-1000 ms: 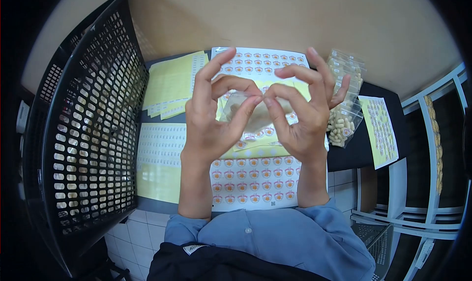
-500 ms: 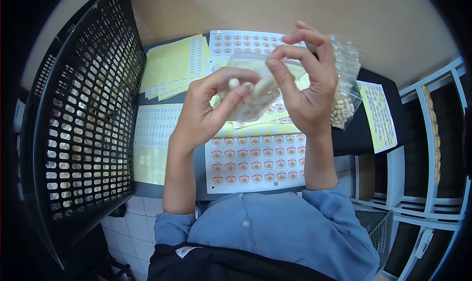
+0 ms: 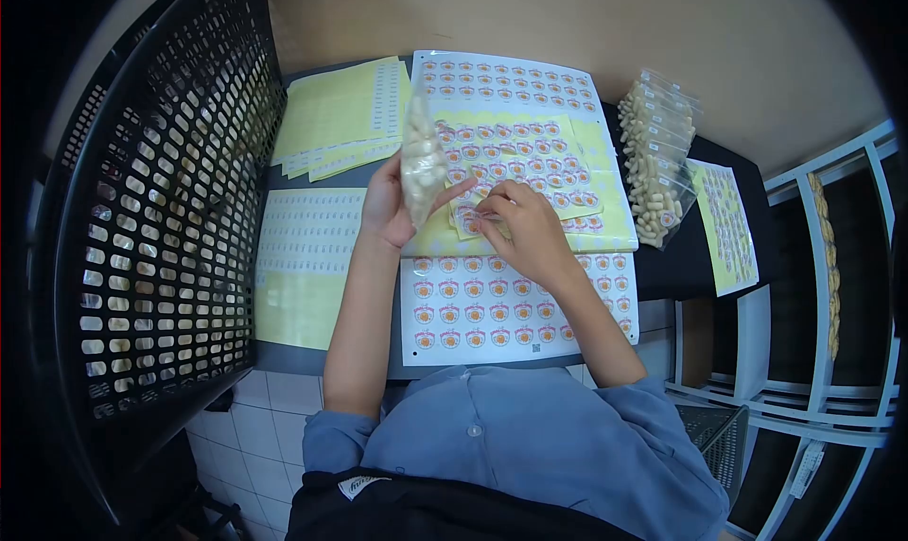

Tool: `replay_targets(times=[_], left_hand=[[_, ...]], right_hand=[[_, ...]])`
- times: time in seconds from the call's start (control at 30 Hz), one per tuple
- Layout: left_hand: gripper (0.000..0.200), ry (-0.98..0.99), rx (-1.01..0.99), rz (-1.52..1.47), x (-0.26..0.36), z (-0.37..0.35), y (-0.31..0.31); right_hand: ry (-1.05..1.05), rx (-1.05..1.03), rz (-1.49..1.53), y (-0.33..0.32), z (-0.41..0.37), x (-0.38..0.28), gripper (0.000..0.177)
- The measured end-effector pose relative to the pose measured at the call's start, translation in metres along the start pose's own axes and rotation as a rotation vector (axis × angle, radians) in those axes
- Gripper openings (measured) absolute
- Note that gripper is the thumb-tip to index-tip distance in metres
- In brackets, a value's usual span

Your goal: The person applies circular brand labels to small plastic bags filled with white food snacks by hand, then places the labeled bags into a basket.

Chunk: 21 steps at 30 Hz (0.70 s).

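My left hand (image 3: 383, 208) grips a clear plastic bag (image 3: 422, 167) of pale, capsule-shaped pieces, held upright and seen nearly edge-on. My right hand (image 3: 530, 229) is closed, thumb and forefinger pinching a small round sticker at the lower left corner of a yellow sticker sheet (image 3: 544, 148). Rows of orange-and-pink round logos cover that sheet. Under it lie a larger yellow-backed sheet (image 3: 619, 224) and white sheets of the same logos, one (image 3: 511, 286) toward my body and one (image 3: 511, 68) at the back.
A tall black perforated basket (image 3: 180, 191) full of bags stands at the left. Yellow label sheets (image 3: 331, 101) and a half-used label sheet (image 3: 307, 257) lie beside it. On the right are a row of filled bags (image 3: 657, 153), another sticker sheet (image 3: 726, 219) and a white rack (image 3: 813, 352).
My hands have lowered and parted. The left has turned the bag upright and carried it left; the right has left the bag and come down onto the sticker sheet.
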State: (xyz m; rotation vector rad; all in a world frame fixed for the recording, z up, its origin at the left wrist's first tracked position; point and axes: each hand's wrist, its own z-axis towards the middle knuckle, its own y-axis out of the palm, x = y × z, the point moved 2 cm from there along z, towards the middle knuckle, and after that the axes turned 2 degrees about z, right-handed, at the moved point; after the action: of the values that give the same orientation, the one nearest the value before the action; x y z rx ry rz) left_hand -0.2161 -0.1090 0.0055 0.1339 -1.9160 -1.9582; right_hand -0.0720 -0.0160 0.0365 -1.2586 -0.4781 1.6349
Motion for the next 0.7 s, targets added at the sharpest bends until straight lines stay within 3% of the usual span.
replay_targets(times=[0.2,0.7], left_hand=[[0.039,-0.054,0.245,0.363,-0.009,0.002,-0.006],[0.038,-0.058,0.303,0.418,-0.013,0.009,-0.013]], right_hand=[[-0.004,-0.014,-0.050,0.004,-0.002,-0.004,0.010],[0.136,0.054,0.222,-0.001,-0.016,-0.012,0.007]])
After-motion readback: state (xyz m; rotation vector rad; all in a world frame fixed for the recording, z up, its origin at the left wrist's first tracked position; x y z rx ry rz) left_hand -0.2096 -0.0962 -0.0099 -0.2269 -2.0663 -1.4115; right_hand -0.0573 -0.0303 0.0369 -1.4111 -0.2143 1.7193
